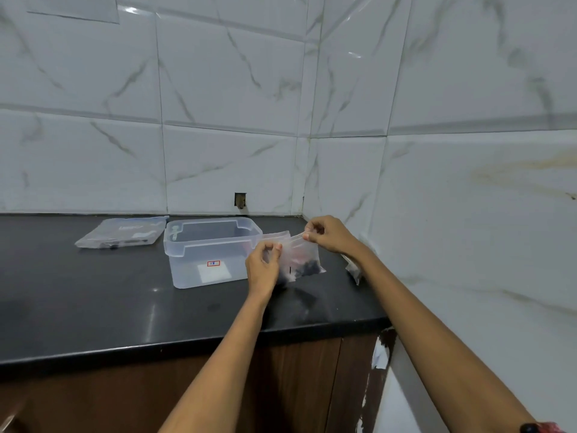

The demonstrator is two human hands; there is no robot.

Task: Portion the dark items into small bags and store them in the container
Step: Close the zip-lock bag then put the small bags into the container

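Observation:
A small clear bag (pixel 304 259) with dark items (pixel 307 269) at its bottom hangs just above the black counter, right of the container. My left hand (pixel 265 264) pinches the bag's top left corner. My right hand (pixel 329 234) pinches its top right corner, so the top edge is stretched between them. The clear plastic container (pixel 187 245) stands open on the counter with a small red-framed label on its front; it looks nearly empty inside.
A larger clear pouch (pixel 121 232) lies flat left of the container, near the wall. Another small bag (pixel 354 270) rests by the right wall. More clear bags (pixel 274 236) lie behind my hands. The black counter (pixel 93 301) ends at a front edge above wooden cabinets.

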